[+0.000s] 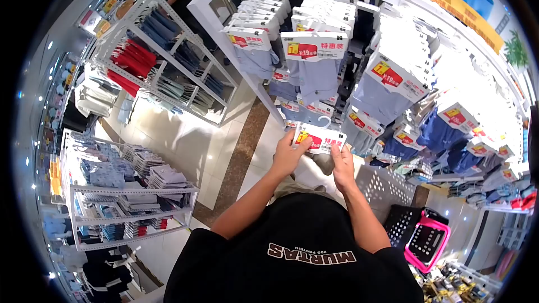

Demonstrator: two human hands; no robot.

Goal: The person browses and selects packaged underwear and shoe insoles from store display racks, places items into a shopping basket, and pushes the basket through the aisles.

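Centrally, the left hand and right hand, slightly apart, clamp opposite ends of a white rectangular hanger card, fingers partly curled; beyond it, similar white-carded blue garments hang from a white metal rack.

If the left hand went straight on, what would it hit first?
The left hand meets the white card it holds; beyond that, probably the hanging pale blue clothes, though depth is unclear.
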